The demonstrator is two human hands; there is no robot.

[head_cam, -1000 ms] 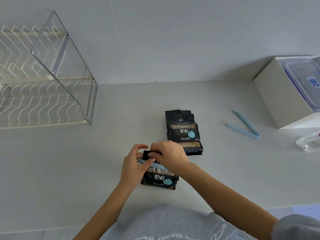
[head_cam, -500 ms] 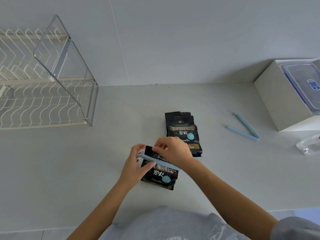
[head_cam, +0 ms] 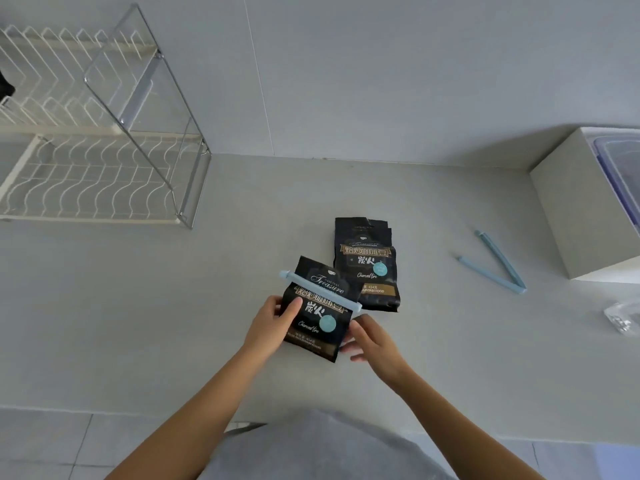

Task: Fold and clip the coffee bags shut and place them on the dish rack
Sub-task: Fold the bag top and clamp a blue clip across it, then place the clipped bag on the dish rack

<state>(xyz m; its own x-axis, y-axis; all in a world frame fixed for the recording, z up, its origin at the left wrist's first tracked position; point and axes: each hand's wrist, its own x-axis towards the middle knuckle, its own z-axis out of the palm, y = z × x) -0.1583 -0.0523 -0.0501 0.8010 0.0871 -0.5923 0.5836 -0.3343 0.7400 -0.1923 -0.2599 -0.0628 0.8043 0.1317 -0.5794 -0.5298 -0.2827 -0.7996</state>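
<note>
The grey tabletop (head_cam: 138,306) carries everything. One white wire dish rack (head_cam: 86,174) stands at its far left, and one white box (head_cam: 575,216) sits at the far right. Two black coffee bags are here: the nearer bag (head_cam: 320,320) is in my grip, tilted, overlapping the lower left corner of the second bag (head_cam: 369,265), which lies flat behind it. Two blue clips: one clip (head_cam: 320,291) is clamped across the nearer bag below its top, the spare clip (head_cam: 498,268) lies open in a V, well to the right. My left hand (head_cam: 270,323) pinches the bag's left edge, thumb on front. My right hand (head_cam: 374,342) touches its right edge, fingers (head_cam: 348,348) loosely spread.
</note>
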